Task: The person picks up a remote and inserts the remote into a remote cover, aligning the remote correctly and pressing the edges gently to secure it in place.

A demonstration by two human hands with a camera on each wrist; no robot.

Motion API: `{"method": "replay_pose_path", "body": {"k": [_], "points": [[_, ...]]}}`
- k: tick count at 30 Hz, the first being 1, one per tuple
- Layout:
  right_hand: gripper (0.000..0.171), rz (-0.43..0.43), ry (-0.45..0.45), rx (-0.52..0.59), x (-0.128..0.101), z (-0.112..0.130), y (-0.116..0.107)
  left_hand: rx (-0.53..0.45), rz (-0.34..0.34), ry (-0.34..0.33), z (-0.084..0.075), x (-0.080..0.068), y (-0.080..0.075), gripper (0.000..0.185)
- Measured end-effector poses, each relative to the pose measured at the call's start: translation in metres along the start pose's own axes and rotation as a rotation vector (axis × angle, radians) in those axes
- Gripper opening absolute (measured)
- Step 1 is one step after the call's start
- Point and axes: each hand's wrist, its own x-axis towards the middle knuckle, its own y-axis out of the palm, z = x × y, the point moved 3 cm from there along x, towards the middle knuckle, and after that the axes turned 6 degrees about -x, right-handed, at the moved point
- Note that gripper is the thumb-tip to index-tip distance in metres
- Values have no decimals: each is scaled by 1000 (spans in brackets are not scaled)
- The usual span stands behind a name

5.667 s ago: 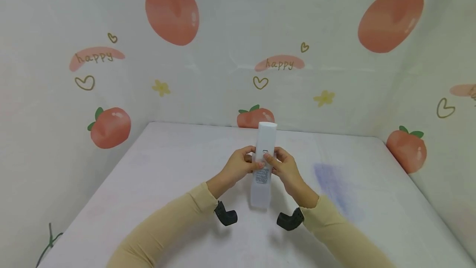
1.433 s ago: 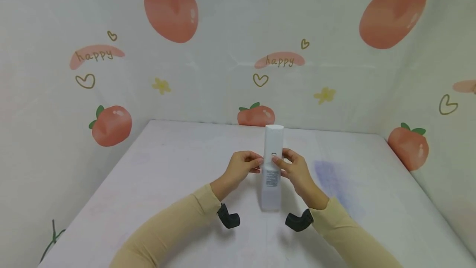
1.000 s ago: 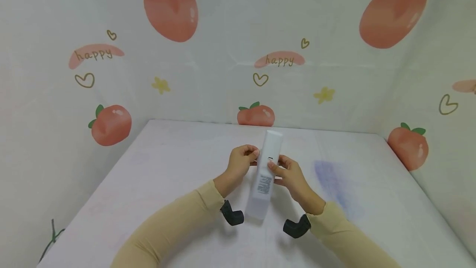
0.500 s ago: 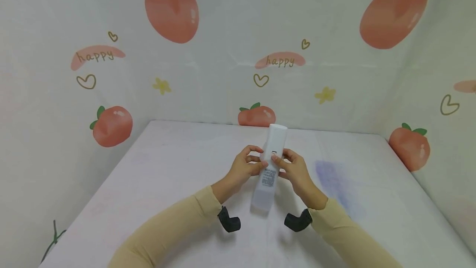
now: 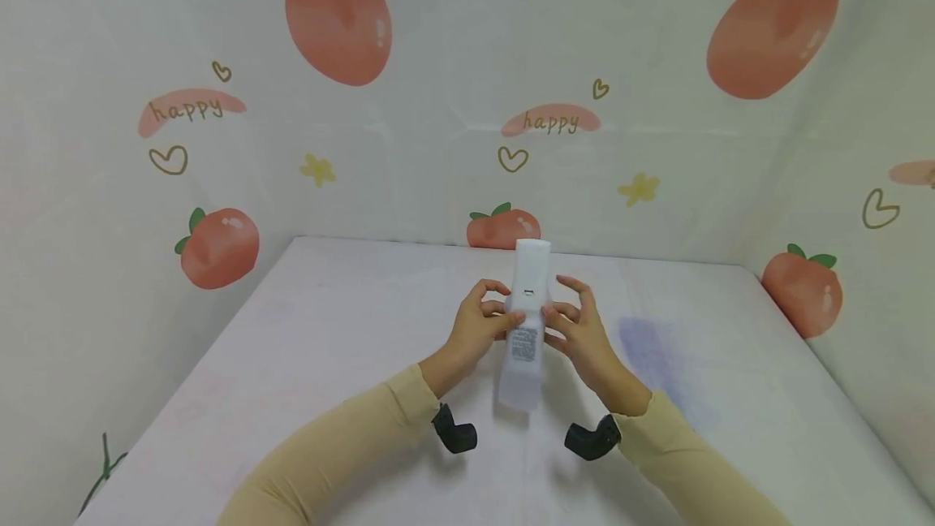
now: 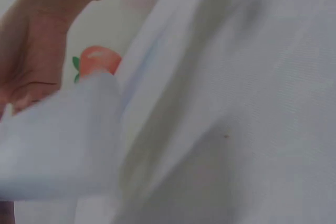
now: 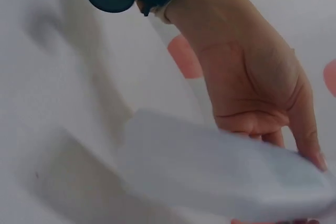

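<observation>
The long white plastic container with a grey printed label (image 5: pixel 523 345) is between both hands' fingers, its long axis running lengthwise past them, frosted end below. The left hand (image 5: pixel 473 331) pinches its left side; the right hand (image 5: pixel 590 339), equally near, grips the right edge, index finger lifted. Beneath the fingers spreads the white table (image 5: pixel 365 307).

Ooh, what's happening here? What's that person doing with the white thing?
A person in tan sleeves is holding a long white container with both hands. The left-hand grip has its thumb on the front, and the right-hand grip holds the other side with its index finger raised clear. The container leans slightly and seems to be just above the white table. There's a label on it, but the print is too small to read.
</observation>
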Motion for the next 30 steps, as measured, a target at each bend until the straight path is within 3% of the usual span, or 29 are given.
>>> {"method": "replay_pose_path", "body": {"k": [4, 11, 15, 19, 24, 30], "points": [[51, 12, 47, 51, -1, -6, -1, 1, -15, 10, -2, 2, -3, 45], [19, -26, 41, 38, -2, -10, 0, 41, 57, -36, -1, 4, -1, 52], [6, -52, 39, 65, -3, -11, 0, 45, 60, -63, 0, 5, 0, 50], [5, -82, 44, 90, -3, -12, 1, 59, 78, -75, 0, 4, 1, 50], [11, -118, 36, 86, 2, -8, -6, 95, 153, -86, 0, 4, 4, 52], [14, -99, 48, 80, 11, -5, -7, 143, 185, -117, -3, 1, 7, 53]]}}
